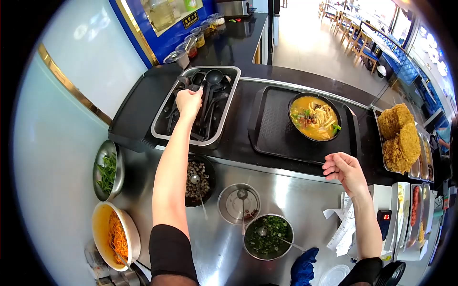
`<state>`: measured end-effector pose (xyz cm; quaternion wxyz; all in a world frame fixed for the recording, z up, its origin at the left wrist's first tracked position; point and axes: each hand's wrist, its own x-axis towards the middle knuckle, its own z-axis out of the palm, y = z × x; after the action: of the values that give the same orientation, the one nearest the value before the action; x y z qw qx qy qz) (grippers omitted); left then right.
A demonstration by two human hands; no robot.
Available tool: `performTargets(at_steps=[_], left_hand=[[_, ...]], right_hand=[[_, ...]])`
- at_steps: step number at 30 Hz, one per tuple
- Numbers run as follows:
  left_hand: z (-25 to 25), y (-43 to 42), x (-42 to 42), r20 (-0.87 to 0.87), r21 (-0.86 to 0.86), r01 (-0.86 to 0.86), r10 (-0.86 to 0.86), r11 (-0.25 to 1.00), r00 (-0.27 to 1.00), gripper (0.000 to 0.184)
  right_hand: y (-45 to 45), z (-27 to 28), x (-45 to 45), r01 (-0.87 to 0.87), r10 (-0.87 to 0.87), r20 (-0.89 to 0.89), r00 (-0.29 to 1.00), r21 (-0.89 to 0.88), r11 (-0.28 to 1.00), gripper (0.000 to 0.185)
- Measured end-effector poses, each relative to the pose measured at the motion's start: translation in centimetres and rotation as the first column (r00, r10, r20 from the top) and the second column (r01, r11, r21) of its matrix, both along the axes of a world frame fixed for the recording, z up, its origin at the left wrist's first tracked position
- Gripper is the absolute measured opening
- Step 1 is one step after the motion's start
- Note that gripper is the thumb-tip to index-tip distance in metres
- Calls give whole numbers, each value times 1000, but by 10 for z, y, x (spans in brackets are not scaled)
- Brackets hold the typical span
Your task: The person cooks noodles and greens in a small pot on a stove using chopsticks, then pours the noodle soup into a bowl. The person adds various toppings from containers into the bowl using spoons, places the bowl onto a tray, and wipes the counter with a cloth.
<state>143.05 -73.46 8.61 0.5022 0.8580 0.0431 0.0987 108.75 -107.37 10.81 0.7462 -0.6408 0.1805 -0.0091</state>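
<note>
My left hand (189,101) reaches into a steel pan (233,102) full of black spoons. Its fingers are closed at the handle of a black soup spoon (214,76), whose round bowl shows just beyond them. My right hand (344,169) is loosely curled above the front right of a black tray (272,131), with nothing visible in it. On that tray stands a black bowl of noodle soup (315,117) with yellowish broth, strips and green leaves. The right hand is near the bowl but apart from it.
Along the steel counter (214,243) stand bowls of chopped greens (268,237), diced topping (196,181), shredded carrot (118,236) and green vegetables (107,174). Fried cutlets (398,138) are piled at right. Paper slips (344,229) lie below my right hand.
</note>
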Motion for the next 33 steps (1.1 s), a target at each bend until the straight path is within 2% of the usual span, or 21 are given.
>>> performTargets(at_steps=[1, 2, 3, 4, 5, 7, 8, 9, 11, 13, 17, 21, 23, 25, 30, 32, 33], left_hand=[[0, 2, 1, 5, 1, 3, -3, 1000, 1000, 24], [-2, 4, 2, -61, -249, 28, -44, 968, 997, 22], [1, 3, 0, -115, -484, 32, -100, 875, 988, 21], [4, 2, -2, -161, -593, -12, -104, 805, 982, 20], [7, 3, -5, -159, -591, -9, -106, 806, 982, 20], [11, -1, -17, -109, -790, 34, -195, 612, 975, 20], [12, -6, -27, -53, -826, 78, -214, 558, 975, 20], [18, -14, -43, -1, -812, 143, -247, 566, 969, 21], [25, -39, -84, 35, -860, 222, -382, 460, 924, 19], [19, -74, -126, -2, -862, 246, -489, 442, 872, 17], [-4, -136, -192, -123, -900, 206, -675, 385, 727, 19], [-26, -176, -212, -225, -953, 10, -729, 303, 647, 23], [-36, -188, -211, -249, -953, -21, -739, 302, 626, 23], [-43, -198, -211, -316, -941, -107, -725, 320, 612, 23], [-52, -210, -214, -380, -913, -124, -701, 389, 604, 30], [-48, -209, -218, -454, -868, -108, -687, 485, 568, 41], [-48, -209, -218, -497, -825, -77, -655, 560, 569, 60]], right_hand=[[2, -3, 1, -5, 5, -22, 1000, 4, 1000, 26], [4, -6, 2, -10, 10, -45, 999, 6, 1000, 26], [7, -6, 3, -8, 8, -43, 999, 8, 1000, 26], [11, -7, 5, -19, 20, -54, 998, 17, 1000, 26], [15, -7, 6, -30, 32, -65, 997, 27, 999, 26], [25, -6, 9, -26, 28, -65, 998, 28, 999, 25], [32, -3, 11, -61, 60, -85, 995, -13, 998, 24], [37, 0, 11, -87, 81, -109, 991, -54, 995, 24], [47, -3, 12, -128, 124, -74, 989, -44, 991, 25], [53, -12, 11, -145, 143, -47, 989, -28, 989, 27], [57, -26, -6, -141, 142, -40, 989, 24, 990, 28], [49, -36, -43, -126, 131, -55, 990, 97, 987, 27], [44, -37, -63, -72, 83, -101, 991, 116, 991, 26], [41, -43, -82, -43, 59, -114, 992, 133, 990, 26], [45, -54, -130, 39, -4, -157, 988, 219, 975, 25], [50, -60, -152, 73, -30, -165, 986, 260, 963, 25], [51, -60, -160, 84, -42, -166, 985, 260, 962, 25]])
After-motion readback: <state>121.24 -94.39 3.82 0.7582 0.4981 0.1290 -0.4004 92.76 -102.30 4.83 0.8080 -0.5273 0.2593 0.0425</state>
